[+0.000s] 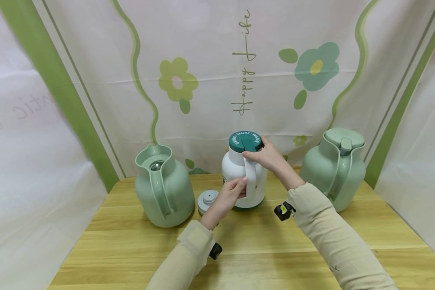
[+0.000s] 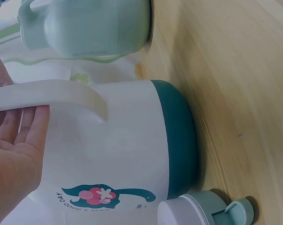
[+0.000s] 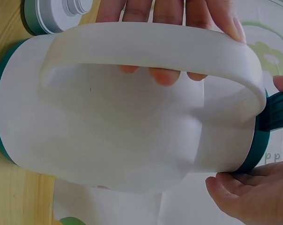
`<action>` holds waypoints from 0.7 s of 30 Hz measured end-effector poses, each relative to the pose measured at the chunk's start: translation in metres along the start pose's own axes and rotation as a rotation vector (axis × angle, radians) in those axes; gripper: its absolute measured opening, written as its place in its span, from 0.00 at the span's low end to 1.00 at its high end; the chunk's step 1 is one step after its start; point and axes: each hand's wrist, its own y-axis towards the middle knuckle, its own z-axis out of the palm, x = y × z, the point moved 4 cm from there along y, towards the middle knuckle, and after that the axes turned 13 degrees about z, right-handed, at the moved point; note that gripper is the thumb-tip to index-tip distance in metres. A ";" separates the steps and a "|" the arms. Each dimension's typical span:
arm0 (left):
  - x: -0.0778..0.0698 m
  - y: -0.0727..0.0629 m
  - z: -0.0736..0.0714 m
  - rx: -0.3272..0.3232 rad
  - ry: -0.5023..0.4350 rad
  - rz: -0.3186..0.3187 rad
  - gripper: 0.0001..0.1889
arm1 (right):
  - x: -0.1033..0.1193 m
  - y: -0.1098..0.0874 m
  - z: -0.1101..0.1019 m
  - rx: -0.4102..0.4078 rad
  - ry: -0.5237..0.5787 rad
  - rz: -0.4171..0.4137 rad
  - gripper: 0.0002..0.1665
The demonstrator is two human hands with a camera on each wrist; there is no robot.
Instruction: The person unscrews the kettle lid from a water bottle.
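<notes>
A white vacuum jug [image 1: 233, 171] with a dark green base stands upright on the table. My left hand [image 1: 229, 196] holds its white handle [image 1: 251, 177], with the fingers passing behind it in the right wrist view. At the jug's top, my right hand [image 1: 270, 155] grips the dark green lid [image 1: 238, 141] by its side, its thumb near the lid's lever. The lid sits on the jug's neck. Beside my left wrist lies a loose jug lid [image 1: 207, 200], pale green with a whitish stopper [image 2: 174, 213], partly hidden by that arm in the head view.
To the left stands a green jug [image 1: 181, 181] without a lid, its inner opening showing. Another green jug [image 1: 351, 173], lidded, stands at the right behind my right forearm. A printed curtain [image 1: 210, 40] hangs along the back edge of the wooden table [image 1: 261, 257].
</notes>
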 end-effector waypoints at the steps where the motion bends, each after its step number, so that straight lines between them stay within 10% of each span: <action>1: 0.000 0.000 0.000 0.000 0.001 0.002 0.26 | 0.000 0.000 0.000 0.001 -0.004 0.002 0.58; 21: 0.000 -0.002 -0.004 -0.014 0.017 -0.014 0.25 | -0.002 0.002 -0.006 0.032 -0.060 -0.001 0.58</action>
